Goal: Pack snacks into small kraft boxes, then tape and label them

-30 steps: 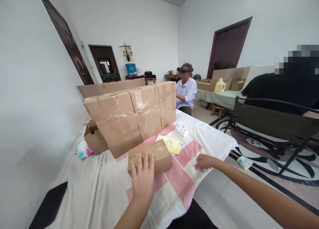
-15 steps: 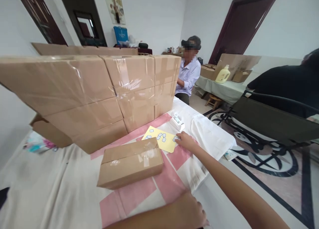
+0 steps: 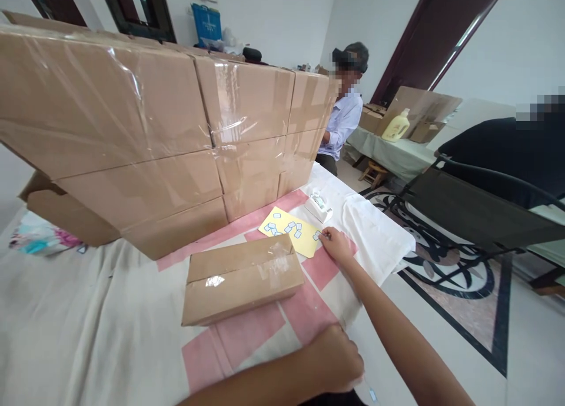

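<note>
My right hand (image 3: 336, 244) reaches out to the near corner of a yellow sheet (image 3: 291, 230) dotted with several small blue-and-white stickers, and its fingertips pinch one sticker at the sheet's edge. My left hand (image 3: 335, 359) is curled in a fist at the table's near edge, and what it holds, if anything, is hidden. A single taped cardboard box (image 3: 241, 278) lies flat on the cloth between the two hands and the stack.
A wall of stacked taped cardboard boxes (image 3: 145, 135) fills the left and back of the cloth-covered table (image 3: 88, 335). A small white box (image 3: 318, 207) sits beyond the yellow sheet. A seated person (image 3: 342, 120) is behind. A dark folding frame (image 3: 477, 212) stands right.
My left hand came off the single box and dropped to the table's near edge. My right hand travelled from the table edge to the yellow sheet and closed on a sticker.
</note>
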The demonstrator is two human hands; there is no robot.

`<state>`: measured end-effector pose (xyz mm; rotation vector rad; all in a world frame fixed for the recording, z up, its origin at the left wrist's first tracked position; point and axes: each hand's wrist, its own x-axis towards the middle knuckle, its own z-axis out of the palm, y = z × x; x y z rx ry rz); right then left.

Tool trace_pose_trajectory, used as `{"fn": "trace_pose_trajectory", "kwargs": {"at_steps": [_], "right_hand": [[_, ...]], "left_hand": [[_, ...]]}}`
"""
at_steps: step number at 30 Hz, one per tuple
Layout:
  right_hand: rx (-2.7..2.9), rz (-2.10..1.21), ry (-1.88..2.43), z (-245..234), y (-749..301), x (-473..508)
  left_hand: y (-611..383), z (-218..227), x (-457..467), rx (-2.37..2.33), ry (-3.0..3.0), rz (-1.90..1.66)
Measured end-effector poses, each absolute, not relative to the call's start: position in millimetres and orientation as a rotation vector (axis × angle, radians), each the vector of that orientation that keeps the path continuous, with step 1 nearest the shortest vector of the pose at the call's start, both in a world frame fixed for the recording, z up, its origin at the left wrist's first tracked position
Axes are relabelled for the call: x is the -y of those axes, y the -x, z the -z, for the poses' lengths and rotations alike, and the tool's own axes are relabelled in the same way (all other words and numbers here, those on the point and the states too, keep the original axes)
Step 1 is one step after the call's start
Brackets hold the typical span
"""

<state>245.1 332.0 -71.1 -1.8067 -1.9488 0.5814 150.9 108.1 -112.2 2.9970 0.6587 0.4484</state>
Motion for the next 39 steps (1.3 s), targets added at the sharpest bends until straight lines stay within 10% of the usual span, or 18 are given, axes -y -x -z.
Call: {"fn": "trace_pose_trajectory", "kwargs": {"at_steps": [17,39], "right_hand": [[1.584,-0.967,1.234,80.5,-260.9,-316.7],[1.587,-0.794,1.396,85.4,-257.2,-309.7]], "left_hand": [[-134.0,72.7,-187.9,-1.805,-2.407,-0.756],[-134.6,81.6,-212.3,-1.857,-2.195,-0.623]]}}
